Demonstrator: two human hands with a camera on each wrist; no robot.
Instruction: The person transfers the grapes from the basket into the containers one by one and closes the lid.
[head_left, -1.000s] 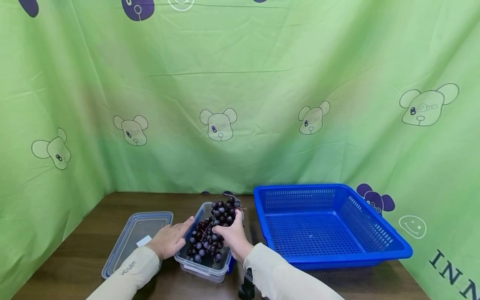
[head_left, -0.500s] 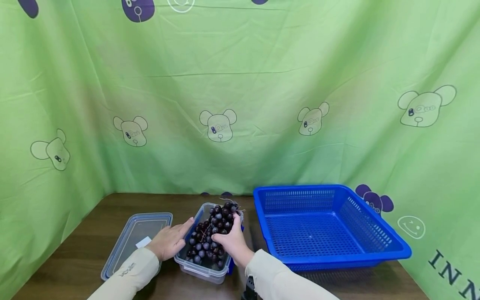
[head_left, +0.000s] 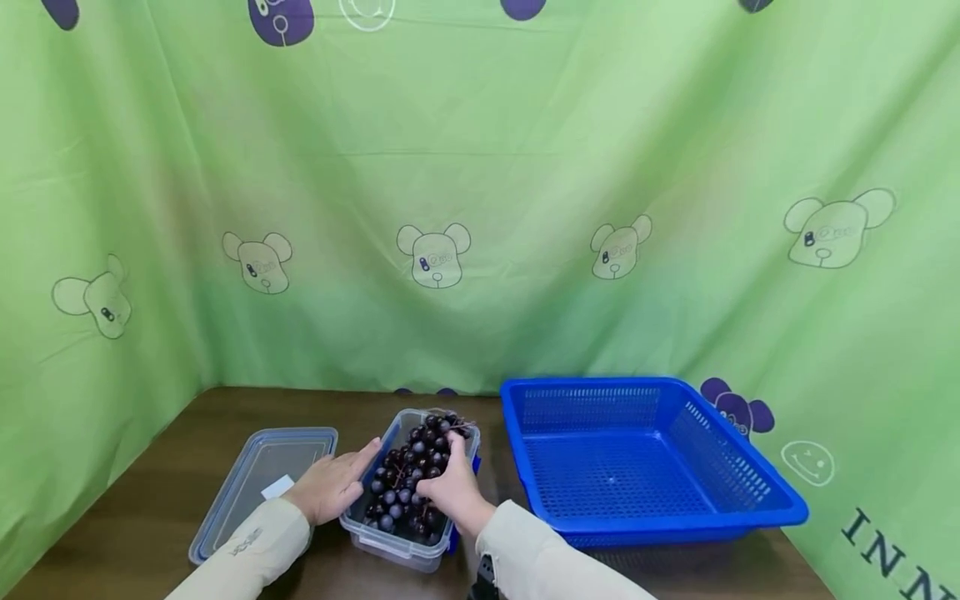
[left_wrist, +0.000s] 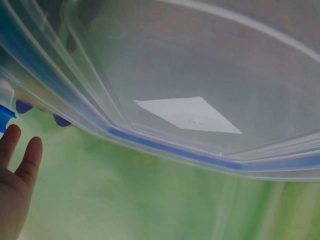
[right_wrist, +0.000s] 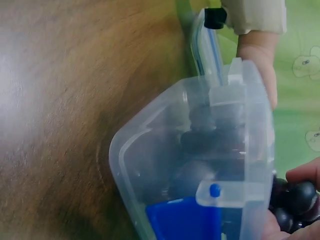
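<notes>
A bunch of dark purple grapes lies in a clear plastic container near the middle of the table. My right hand grips the bunch's upper right part, thumb on the near side and fingers farther back. In the right wrist view, grapes show between the thumb and a finger at the container's rim. My left hand is at the container's left rim, fingers extended. The left wrist view shows two straight fingers of that hand. Thin stems stick out at the bunch's far end.
A clear lid with a blue seal and a white label lies left of the container, partly under the left forearm. A large blue plastic basket stands on the right. Blue clips hang at the container's side. A green curtain closes off the back.
My right hand has lowered the upper part of the grape bunch farther into the container. The left hand stays at the left rim. The head view has shifted slightly.
</notes>
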